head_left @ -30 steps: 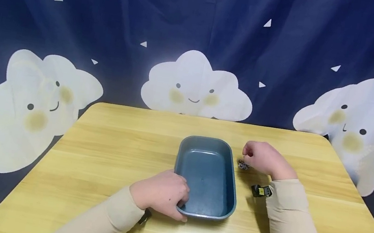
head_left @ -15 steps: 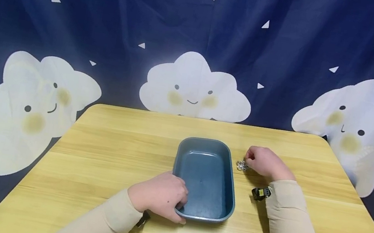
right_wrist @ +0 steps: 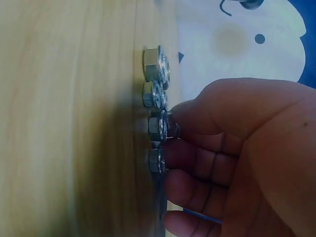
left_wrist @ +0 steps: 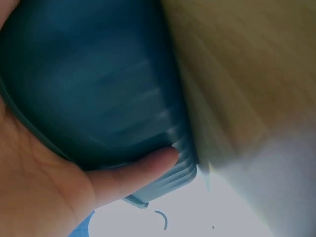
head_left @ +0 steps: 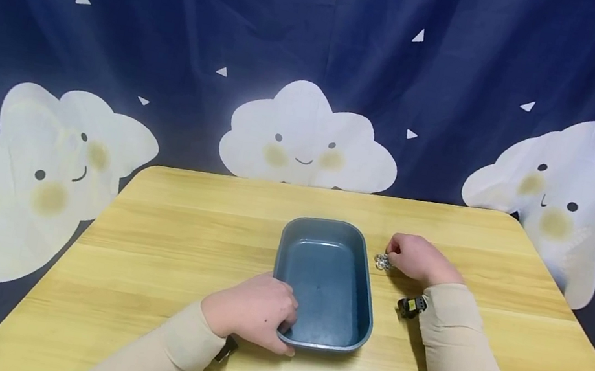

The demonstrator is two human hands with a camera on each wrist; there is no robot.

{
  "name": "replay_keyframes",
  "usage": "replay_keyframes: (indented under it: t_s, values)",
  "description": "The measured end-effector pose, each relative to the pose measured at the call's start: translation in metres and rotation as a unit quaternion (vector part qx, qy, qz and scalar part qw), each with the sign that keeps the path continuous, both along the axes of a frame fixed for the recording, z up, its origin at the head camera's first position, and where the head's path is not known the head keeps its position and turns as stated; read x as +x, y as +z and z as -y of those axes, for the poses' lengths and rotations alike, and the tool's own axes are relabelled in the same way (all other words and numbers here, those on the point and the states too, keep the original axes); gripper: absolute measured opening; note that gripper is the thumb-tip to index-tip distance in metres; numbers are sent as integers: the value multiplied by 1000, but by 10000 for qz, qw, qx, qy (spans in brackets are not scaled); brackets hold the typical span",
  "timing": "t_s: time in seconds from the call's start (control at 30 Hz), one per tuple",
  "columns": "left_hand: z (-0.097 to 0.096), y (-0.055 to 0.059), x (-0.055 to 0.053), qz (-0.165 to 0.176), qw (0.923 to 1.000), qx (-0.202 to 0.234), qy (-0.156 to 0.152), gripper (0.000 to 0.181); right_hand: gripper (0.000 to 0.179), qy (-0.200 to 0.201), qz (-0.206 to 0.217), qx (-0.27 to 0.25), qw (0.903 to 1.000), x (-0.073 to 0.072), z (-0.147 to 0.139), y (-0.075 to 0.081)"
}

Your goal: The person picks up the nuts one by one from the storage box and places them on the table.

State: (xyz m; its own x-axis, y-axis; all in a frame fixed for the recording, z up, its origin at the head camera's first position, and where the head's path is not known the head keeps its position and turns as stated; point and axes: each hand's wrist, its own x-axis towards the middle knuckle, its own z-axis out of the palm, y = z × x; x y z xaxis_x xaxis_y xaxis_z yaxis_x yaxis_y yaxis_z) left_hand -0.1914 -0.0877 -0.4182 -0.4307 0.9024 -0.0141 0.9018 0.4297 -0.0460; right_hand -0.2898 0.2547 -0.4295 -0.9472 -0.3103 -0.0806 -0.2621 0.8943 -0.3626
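A blue-grey plastic bin [head_left: 326,282] stands on the table. My left hand [head_left: 256,308] grips its near left corner, fingers inside over the rim and thumb along the outer wall; the left wrist view shows the thumb [left_wrist: 133,177] against that wall. Just right of the bin lies a small cluster of shiny metal flange nuts [head_left: 381,262]. My right hand [head_left: 420,258] is at the cluster with curled fingers. In the right wrist view, a flange nut [right_wrist: 173,129] shows between thumb and forefinger, partly hidden by them; other nuts [right_wrist: 156,64] sit close beside it.
The wooden table [head_left: 196,227] reaches back to a dark blue curtain [head_left: 208,13] with cloud prints. A black wrist camera [head_left: 410,307] hangs under the right sleeve, close to the tabletop.
My right hand shifted slightly right and down off the nuts, then came back left with its fingertips at them. My left hand stays on the bin. The head view moved slightly.
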Motion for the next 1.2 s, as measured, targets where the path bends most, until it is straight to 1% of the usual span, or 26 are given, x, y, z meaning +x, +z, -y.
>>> replay_keyframes:
  t_s: [0.23,0.47,0.63,0.8,0.87,0.93,1.0,1.1,1.17,1.2]
  values:
    - [-2,1,-2,-15,10000,4,-37,49,7,1,-102,27,9999,2,-2,-1]
    - [-4,3,-3,-35,10000,-17,-84,48,10,10,-201,-82,9998,4,-5,3]
    - [-3,5,-4,119,9999,-12,-24,46,10,-64,-263,-141,9995,4,-6,6]
    - [4,3,-10,70,9998,162,-20,40,8,60,-352,-235,9991,0,0,14]
    - [6,2,-13,59,9997,257,-7,40,8,104,-420,-282,9987,1,3,19]
    - [10,1,-15,190,9991,385,46,43,12,80,-574,-350,9977,3,5,23]
    - [14,0,-18,425,9976,533,85,49,19,13,-846,-450,9954,7,7,27]
    - [23,1,-23,919,9925,793,101,61,30,-155,-1344,-523,9894,14,8,32]
    - [30,3,-27,1140,9894,879,180,69,36,-237,-1666,-522,9844,17,9,33]
    - [33,5,-29,1223,9877,933,277,72,39,-280,-1803,-484,9820,19,8,33]
